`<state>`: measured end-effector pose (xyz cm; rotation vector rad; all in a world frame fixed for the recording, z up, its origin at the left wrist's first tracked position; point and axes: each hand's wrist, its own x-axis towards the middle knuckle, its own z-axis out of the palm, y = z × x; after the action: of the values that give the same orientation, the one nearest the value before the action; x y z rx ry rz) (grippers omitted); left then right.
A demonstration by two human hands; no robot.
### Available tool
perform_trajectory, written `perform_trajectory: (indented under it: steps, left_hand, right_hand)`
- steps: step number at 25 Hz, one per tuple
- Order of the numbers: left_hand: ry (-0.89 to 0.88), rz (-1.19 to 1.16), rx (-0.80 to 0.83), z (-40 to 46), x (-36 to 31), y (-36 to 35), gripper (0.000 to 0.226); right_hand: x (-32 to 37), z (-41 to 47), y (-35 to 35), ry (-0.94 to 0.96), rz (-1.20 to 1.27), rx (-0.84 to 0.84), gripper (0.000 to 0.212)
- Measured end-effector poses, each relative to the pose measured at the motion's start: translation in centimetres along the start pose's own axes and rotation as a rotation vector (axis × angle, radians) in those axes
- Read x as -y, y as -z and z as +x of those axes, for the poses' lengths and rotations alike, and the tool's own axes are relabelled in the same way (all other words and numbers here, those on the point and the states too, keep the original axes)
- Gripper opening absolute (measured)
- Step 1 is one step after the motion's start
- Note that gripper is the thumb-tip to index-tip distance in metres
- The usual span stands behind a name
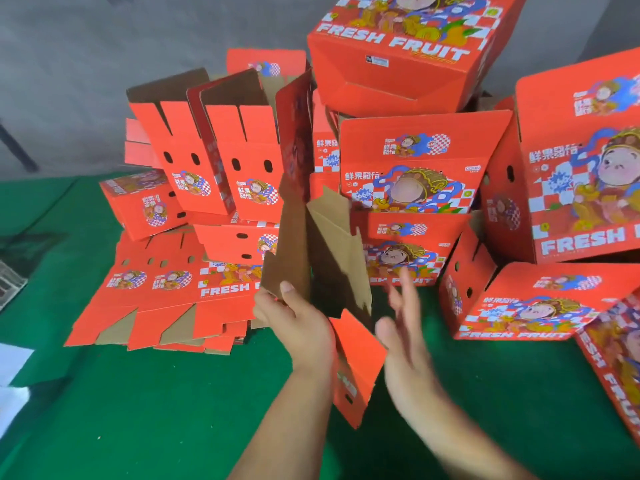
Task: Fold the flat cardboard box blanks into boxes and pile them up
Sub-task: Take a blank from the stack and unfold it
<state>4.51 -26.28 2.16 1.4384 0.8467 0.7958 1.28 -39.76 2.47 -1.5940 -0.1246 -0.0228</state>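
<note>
A partly opened red box blank (332,244) with brown inner faces stands upright over the green table, in the middle of the view. My left hand (294,320) grips its lower left brown panel, thumb on the inner face. My right hand (401,327) hovers just right of the blank with straight fingers, blurred, holding nothing. A stack of flat red blanks (156,306) lies on the table to the left. Folded red "FRESH FRUIT" boxes are piled behind (405,174) and to the right (575,174).
The green table (156,410) stretches toward me. More folded boxes lean at the back left (194,161), and one sits atop the pile (401,46). A box edge (613,368) juts in at the right. White paper (14,368) lies at the left edge.
</note>
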Motion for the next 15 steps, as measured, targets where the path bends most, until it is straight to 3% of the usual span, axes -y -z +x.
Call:
perform_trajectory:
  steps: [2,5,9,11,15]
  left_hand:
    - [-0.007,-0.008,-0.040,0.4,-0.3,-1.3,0.024]
    - [-0.015,-0.037,-0.063,0.8,-0.4,-2.6,0.028]
    - [-0.161,-0.087,0.064,-1.5,0.4,-2.0,0.006]
    - [-0.268,-0.091,0.171,-3.7,0.8,-1.1,0.007]
    - [-0.419,-0.087,0.459,-8.3,0.7,-0.6,0.035]
  right_hand:
    - [-1.3,-1.3,-0.9,0.064,0.128,0.041,0.092]
    - [-2.0,-1.8,-1.8,0.168,0.130,0.059,0.076]
    - [-2.2,2.8,-0.2,0.052,-0.192,-0.262,0.055]
    - [-2.1,5.0,1.5,0.003,-0.363,-0.308,0.063]
    - [-1.2,6.1,2.5,-0.198,-0.293,-0.167,0.100]
